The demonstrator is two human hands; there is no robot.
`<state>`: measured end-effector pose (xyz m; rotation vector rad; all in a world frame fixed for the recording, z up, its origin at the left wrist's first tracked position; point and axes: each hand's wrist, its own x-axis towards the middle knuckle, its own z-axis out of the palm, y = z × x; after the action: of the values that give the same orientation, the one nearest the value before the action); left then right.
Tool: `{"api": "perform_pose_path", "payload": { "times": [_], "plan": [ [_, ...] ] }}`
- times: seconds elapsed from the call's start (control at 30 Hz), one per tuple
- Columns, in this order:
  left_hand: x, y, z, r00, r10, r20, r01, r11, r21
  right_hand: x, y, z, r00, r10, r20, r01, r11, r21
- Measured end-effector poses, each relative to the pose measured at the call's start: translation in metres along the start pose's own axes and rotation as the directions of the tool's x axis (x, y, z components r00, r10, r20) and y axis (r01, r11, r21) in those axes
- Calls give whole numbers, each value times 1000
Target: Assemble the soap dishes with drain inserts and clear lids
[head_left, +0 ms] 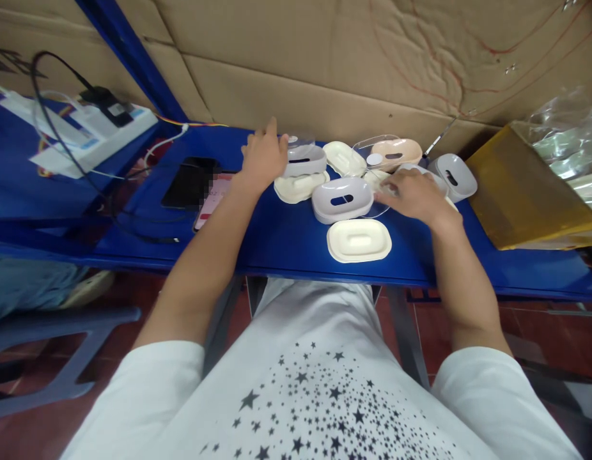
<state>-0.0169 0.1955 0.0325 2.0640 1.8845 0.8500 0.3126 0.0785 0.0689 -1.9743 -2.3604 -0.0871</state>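
Note:
My left hand [266, 153] is at the back of the blue table, its fingers apart. Its thumb is close to a grey oval soap-dish-like holder [300, 167] with a clear cover. My right hand [415, 193] reaches over the cluster from the right, fingers spread and slightly bent, near a clear plastic lid [383, 209]; whether it touches the lid I cannot tell. Between the hands sits a pale grey oval holder [325, 209] with a dark slot. In front lies a cream oval piece [342, 249], with other cream pieces [344, 160] behind. A peach holder [406, 151] stands at the back.
Another grey holder [461, 176] stands beside a brown taped box [521, 191] with clear plastic bags [564, 153]. At left are a black phone-like object [183, 182], a lit phone [212, 207] and a white power strip [99, 150] with cables. Cardboard [286, 70] lines the back.

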Motion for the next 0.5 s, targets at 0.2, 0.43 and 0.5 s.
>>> {"api": "perform_pose_path", "payload": {
  "times": [0.2,0.43,0.5],
  "plan": [
    [-38,38,-15,990,82,113,-94,990,107,6,-7,12,982,100,-162,-66,977,205],
    [-37,31,-4,975,114,190,-140,982,127,10,-7,20,897,-302,-323,380,900,212],
    [-35,29,0,979,133,157,-150,983,102,8,-11,19,890,-381,-252,443,852,279]
  ]
}}
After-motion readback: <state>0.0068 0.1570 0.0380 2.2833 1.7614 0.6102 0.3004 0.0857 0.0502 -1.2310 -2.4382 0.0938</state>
